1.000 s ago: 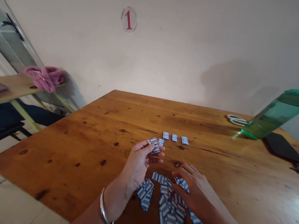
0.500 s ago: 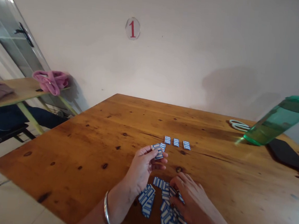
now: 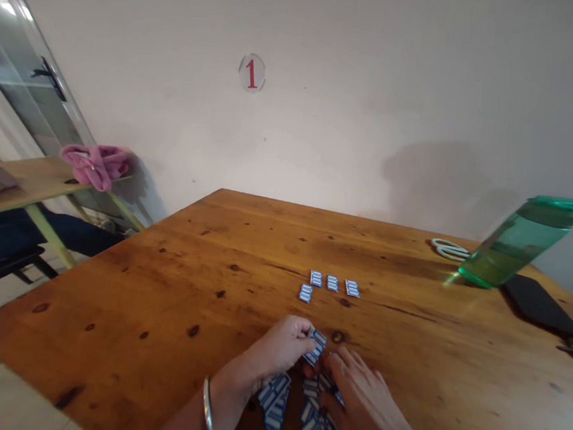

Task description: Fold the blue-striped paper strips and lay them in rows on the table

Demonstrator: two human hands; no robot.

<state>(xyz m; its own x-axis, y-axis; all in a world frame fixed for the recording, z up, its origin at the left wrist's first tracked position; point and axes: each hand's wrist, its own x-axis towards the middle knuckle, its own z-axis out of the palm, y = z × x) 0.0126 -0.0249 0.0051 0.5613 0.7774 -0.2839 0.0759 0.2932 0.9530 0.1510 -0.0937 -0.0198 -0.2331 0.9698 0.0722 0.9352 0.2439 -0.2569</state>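
Observation:
My left hand (image 3: 288, 342) pinches a small blue-and-white card (image 3: 315, 348) between thumb and fingers, just above the table. Close beside it, my right hand (image 3: 364, 389) rests over a loose heap of the same small cards (image 3: 316, 422), its thumb and fingers apart and touching the heap. Some cards there are hidden under the palm and fingers. A smaller bunch of cards (image 3: 274, 401) lies below my left wrist. Farther out, several single cards (image 3: 332, 283) are spaced in a short row, with one card (image 3: 306, 293) nearer me at its left end.
The wooden table (image 3: 201, 268) reaches to the wall. At the right a tilted-looking green bottle (image 3: 519, 245) stands near a white coiled cable (image 3: 449, 249) and a black flat case (image 3: 539, 305). Another table (image 3: 33, 179) at the left bears a pink cloth (image 3: 98, 164).
My left hand has let go of one card by the row and drawn back toward the heap, still pinching a card. My right hand stays at the heap. The view has tipped slightly.

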